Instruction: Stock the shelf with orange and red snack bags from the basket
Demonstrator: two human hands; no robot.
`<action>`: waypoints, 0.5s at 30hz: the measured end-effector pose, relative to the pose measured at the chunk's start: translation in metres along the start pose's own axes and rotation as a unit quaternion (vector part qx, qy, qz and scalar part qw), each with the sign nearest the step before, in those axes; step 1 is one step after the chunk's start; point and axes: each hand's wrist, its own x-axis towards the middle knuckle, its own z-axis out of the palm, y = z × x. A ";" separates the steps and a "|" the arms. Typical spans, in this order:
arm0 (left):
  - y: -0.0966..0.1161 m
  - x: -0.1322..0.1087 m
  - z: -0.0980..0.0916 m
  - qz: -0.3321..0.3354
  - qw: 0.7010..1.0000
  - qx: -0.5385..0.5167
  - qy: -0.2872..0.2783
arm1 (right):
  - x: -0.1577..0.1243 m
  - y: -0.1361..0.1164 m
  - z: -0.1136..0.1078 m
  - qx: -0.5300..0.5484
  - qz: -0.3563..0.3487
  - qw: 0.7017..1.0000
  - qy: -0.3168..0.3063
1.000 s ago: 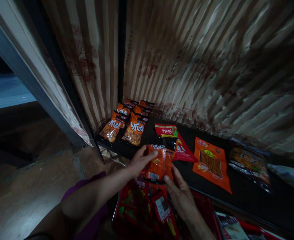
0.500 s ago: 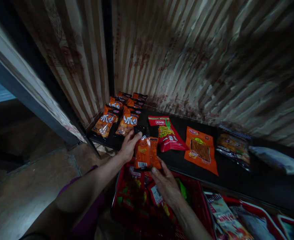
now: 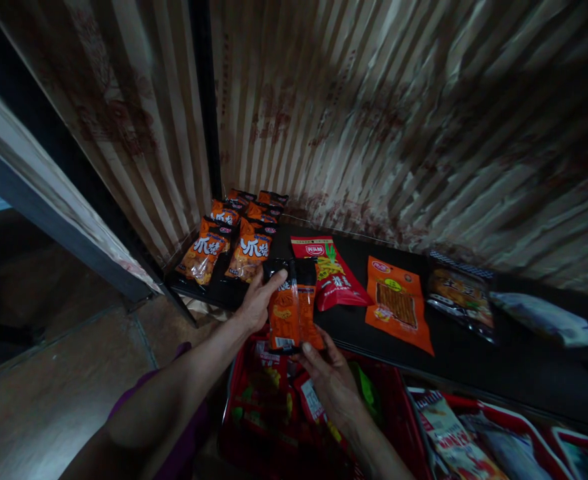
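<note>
Both of my hands hold a small bunch of orange-and-black snack packets (image 3: 294,308) just above the front edge of a black shelf (image 3: 454,363). My left hand (image 3: 258,300) grips the bunch's upper left side, thumb on top. My right hand (image 3: 325,373) pinches its lower edge from below. To the left on the shelf lie two rows of matching orange packets (image 3: 234,237). A red packet (image 3: 331,272) lies just right of the held bunch.
Further right on the shelf lie an orange flat packet (image 3: 398,303), a dark packet (image 3: 461,297) and a pale bag (image 3: 549,320). A red basket (image 3: 284,413) of snacks sits below my hands, and another basket (image 3: 479,433) stands to its right. Striped wallpaper backs the shelf.
The held packets have moved up and slightly left, toward the shelf's front edge by the orange rows. The view has shifted, bringing more of the right basket into sight.
</note>
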 end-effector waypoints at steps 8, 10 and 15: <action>-0.005 0.007 0.007 -0.002 0.999 -0.010 0.033 | 0.006 0.005 -0.007 0.010 -0.020 0.995 0.095; -0.007 0.007 0.008 0.006 0.998 -0.019 0.056 | 0.005 0.004 -0.008 0.001 -0.034 0.994 0.105; -0.006 0.006 0.011 -0.010 0.999 -0.034 0.035 | -0.001 0.001 -0.009 0.001 -0.071 0.991 0.114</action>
